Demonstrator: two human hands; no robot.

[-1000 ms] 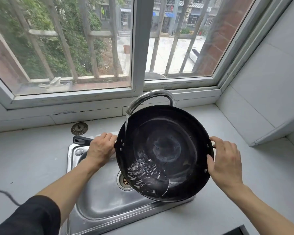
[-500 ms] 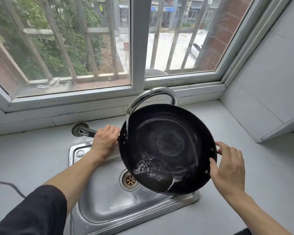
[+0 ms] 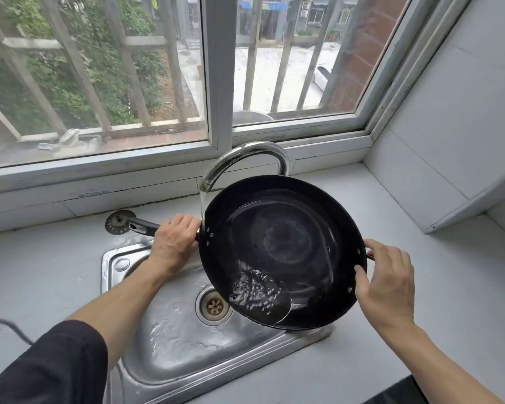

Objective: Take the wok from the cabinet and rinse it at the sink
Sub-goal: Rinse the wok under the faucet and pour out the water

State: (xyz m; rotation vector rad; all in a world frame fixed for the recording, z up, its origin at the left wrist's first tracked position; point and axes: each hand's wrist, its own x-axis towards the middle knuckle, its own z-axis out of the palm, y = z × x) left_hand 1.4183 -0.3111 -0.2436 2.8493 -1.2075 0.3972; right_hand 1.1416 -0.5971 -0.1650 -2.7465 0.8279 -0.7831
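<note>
A black wok [image 3: 283, 249] hangs tilted over the steel sink [image 3: 172, 339], its rim lowest toward me. My left hand [image 3: 174, 243] is closed around its long black handle [image 3: 142, 227] close to the rim. My right hand [image 3: 387, 282] grips the small helper handle on the opposite rim, thumb against the edge. Water runs from the curved chrome faucet [image 3: 242, 158] past the wok's left rim and foams in the lower part of the bowl.
The drain [image 3: 215, 306] lies just left of the wok's low edge. A round metal strainer [image 3: 117, 222] sits on the grey counter behind the sink. A barred window runs along the back. A tiled wall closes the right side. A dark cable [image 3: 9, 328] crosses the counter at left.
The wok has tilted less steeply, with its handle swinging back over the strainer. The pooled water has spread wider in the bowl. Both hands kept their grips.
</note>
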